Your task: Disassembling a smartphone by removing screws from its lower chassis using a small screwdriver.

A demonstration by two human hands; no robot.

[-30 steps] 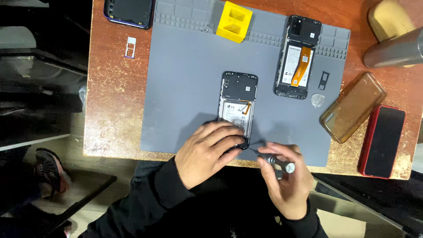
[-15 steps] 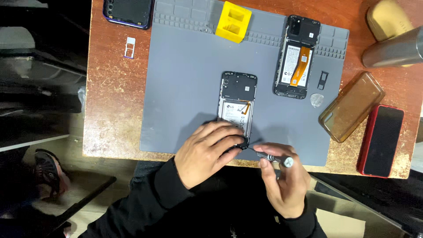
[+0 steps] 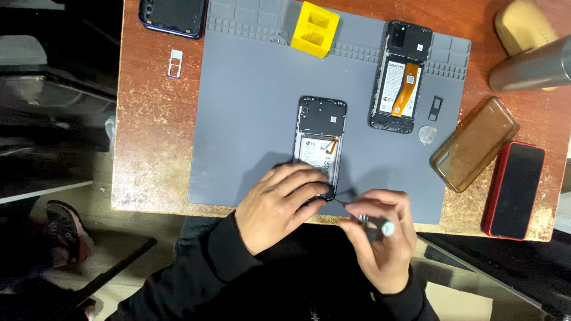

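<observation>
item: opened phone (image 3: 320,144), back cover off, battery and dark upper board exposed. location: middle of the grey work mat (image 3: 250,119) on the table (image 3: 148,137), lower end toward the person.

left hand (image 3: 279,205): laid over the phone's lower end, fingers curled and pressed down on it, clamped on the phone to steady it.

right hand (image 3: 380,238): closed around a small screwdriver (image 3: 369,220) with a pale cap, its thin tip angled toward the phone's lower right corner. whether the tip touches the phone cannot be told.

change from earlier views: slight. the right hand has drawn a little nearer the left, the screwdriver tip brought closer to that corner; the left hand keeps the same hold and the phone has not shifted. judged: work at the lower edge goes on, fine adjustment rather than a new step.

other stock, unmoved:
- second opened phone (image 3: 400,77) with orange ribbon, upper right of the mat.
- yellow block (image 3: 315,28), top edge of the mat.
- small dark tray (image 3: 436,107) and a pale pick (image 3: 427,135), just beside the second phone.
- brown clear case (image 3: 474,143) and red-edged phone (image 3: 513,189), right of the mat.
- dark phone (image 3: 172,15) and small white tray (image 3: 175,63), upper left.
- metal cylinder (image 3: 529,70), far right.
</observation>
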